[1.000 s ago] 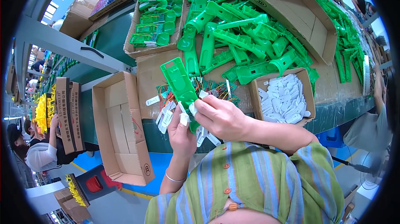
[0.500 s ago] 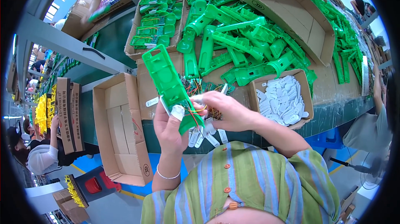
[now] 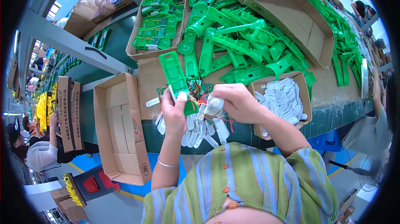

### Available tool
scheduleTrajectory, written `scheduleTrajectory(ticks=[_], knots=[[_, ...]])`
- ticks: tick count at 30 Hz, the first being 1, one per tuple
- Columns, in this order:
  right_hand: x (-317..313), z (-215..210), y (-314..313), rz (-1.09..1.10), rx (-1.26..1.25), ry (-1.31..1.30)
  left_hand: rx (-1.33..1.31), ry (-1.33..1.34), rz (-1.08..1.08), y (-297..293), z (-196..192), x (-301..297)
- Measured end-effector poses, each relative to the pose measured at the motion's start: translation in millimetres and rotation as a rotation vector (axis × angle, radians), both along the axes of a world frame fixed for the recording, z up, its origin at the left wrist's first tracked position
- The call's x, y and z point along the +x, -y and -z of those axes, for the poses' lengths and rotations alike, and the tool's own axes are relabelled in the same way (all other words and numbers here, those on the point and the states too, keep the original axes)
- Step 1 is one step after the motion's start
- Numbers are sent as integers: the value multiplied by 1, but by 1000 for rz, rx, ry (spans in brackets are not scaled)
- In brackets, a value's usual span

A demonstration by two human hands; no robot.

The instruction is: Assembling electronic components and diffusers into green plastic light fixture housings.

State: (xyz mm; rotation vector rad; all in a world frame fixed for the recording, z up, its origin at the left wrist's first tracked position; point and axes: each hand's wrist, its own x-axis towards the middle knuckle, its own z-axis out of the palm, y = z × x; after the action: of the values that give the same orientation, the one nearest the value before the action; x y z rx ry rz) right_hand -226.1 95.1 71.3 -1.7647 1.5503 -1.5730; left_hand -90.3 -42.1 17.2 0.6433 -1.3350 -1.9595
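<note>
My left hand [image 3: 174, 113] grips a long green plastic housing [image 3: 174, 74] by its lower end, the open ribbed side facing up. A white covering wraps the thumb. Thin yellow and red wires run out at the housing's lower end. Close beside it on the right, my right hand [image 3: 238, 101] has its fingers curled in, with a white covering at the thumb. What lies in that pinch is hidden, though wires pass just below. Under the hands, white plastic covers [image 3: 200, 130] lie along the table's near edge. Green circuit boards with wires [image 3: 200, 87] lie behind the housing.
Many green housings [image 3: 233, 36] are heaped across the table. One carton [image 3: 132, 45] holds wired housings; a small box [image 3: 307, 113] holds white covers. Large open cartons stand at left [image 3: 121, 124] and far right [image 3: 291, 20]. A metal post [image 3: 62, 36] crosses the left. Other people work nearby.
The housing has shifted slightly down and turned more upright in my left hand. My right hand has moved away from it to the right, its fingers now curled in.
</note>
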Motion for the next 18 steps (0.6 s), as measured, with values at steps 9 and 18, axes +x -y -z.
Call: scheduleTrajectory(ticks=[9,18], knots=[[-61,-15,-22,-51,271,510,-32,107,-63,15,10,9],[1,9,11,-11,186,-12,-1,-200,193,1,-71,4]])
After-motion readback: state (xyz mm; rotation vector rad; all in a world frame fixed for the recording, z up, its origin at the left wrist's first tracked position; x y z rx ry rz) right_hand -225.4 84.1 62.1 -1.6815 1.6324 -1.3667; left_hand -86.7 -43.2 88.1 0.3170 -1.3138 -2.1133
